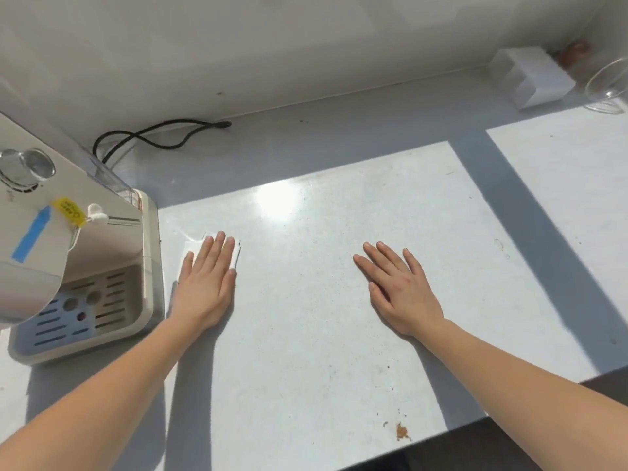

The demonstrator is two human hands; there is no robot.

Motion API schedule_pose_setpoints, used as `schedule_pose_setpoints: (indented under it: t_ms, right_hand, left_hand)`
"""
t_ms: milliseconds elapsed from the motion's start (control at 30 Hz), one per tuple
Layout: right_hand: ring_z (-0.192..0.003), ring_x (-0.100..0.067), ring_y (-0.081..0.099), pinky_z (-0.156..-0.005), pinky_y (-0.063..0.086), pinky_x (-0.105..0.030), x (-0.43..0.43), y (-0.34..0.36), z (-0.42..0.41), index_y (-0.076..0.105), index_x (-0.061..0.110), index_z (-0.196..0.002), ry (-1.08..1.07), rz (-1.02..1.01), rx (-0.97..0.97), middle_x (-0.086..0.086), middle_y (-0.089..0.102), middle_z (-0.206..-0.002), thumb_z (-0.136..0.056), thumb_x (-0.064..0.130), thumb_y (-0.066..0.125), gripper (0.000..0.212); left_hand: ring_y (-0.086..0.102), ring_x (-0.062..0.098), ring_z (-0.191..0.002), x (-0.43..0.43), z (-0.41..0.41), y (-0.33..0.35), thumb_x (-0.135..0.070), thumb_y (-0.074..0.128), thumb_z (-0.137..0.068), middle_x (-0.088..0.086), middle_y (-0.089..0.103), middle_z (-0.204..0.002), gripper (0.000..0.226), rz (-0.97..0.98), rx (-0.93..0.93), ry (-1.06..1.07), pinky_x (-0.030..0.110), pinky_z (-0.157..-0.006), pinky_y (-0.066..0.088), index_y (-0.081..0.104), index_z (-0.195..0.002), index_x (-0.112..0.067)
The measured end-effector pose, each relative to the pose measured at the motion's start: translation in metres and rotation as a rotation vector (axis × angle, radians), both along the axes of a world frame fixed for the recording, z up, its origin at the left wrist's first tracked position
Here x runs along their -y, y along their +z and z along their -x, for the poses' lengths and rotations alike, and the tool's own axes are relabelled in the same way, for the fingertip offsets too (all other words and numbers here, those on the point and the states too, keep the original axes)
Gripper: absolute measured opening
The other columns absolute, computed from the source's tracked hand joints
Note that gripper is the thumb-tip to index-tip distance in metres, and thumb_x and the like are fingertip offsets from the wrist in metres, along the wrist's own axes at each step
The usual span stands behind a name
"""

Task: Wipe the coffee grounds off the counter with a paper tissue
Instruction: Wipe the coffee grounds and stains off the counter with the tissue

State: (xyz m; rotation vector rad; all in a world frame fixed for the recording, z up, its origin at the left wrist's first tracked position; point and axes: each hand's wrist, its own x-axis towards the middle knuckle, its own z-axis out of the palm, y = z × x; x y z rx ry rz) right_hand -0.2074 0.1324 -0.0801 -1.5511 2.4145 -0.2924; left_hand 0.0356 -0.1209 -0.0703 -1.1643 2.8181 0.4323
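Left hand (207, 283) flat, fingers straight, pressing the folded paper tissue (194, 247) at the counter's (306, 351) left side beside the coffee machine (102, 266), right hand (401, 290) flat, fingers spread, mid-counter, coffee grounds (402, 431) near the front edge

Your left hand (207, 287) and right hand (404, 295) are bare, and so are your forearms (102, 399) behind them, right back to the lower edge of view. Your fingers (214, 250) are slender, with short, neatly trimmed nails.
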Motion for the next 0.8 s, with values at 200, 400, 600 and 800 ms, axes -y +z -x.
schedule_pose_setpoints:
  t_ms: [200,400,600,800]
  right_hand:
    - [-0.148,-0.008,0.008,-0.120,0.003,-0.042,0.000,0.002,0.000,0.025,0.035,-0.150,0.005,0.016,-0.021,0.012,0.016,-0.160,-0.095,0.035,0.023,0.054]
    - [-0.141,-0.016,0.031,-0.116,0.014,-0.038,0.005,0.020,0.020,0.038,0.032,-0.145,0.107,-0.001,-0.021,0.008,0.032,-0.155,-0.098,0.030,0.041,0.047]
    - [-0.149,-0.016,0.007,-0.120,0.006,-0.046,-0.067,0.006,0.052,0.020,0.030,-0.151,-0.181,-0.079,-0.109,0.003,0.012,-0.162,-0.096,0.038,0.023,0.055]
    - [-0.149,-0.015,0.006,-0.120,0.004,-0.044,-0.069,0.004,0.055,0.022,0.030,-0.150,-0.175,-0.044,-0.073,0.004,0.013,-0.162,-0.093,0.041,0.021,0.058]
  left_hand:
    - [0.002,0.015,-0.149,-0.184,-0.019,-0.011,-0.036,0.021,-0.098,-0.004,0.007,-0.161,0.058,0.016,-0.086,-0.439,0.043,-0.116,0.007,0.009,-0.152,-0.022]
    - [0.000,0.009,-0.148,-0.184,-0.047,-0.009,-0.036,0.017,-0.098,-0.009,0.003,-0.161,0.056,0.074,-0.109,-0.271,0.039,-0.118,0.004,0.007,-0.152,-0.027]
    - [0.009,0.017,-0.148,-0.155,-0.142,-0.005,-0.035,0.014,-0.091,0.000,0.014,-0.160,0.063,0.090,0.015,0.492,0.046,-0.119,0.010,0.018,-0.151,-0.019]
    - [0.011,0.021,-0.148,-0.290,-0.004,-0.007,-0.034,0.016,-0.099,-0.001,0.010,-0.160,0.055,0.013,-0.088,-0.066,0.043,-0.114,0.010,0.016,-0.152,-0.018]
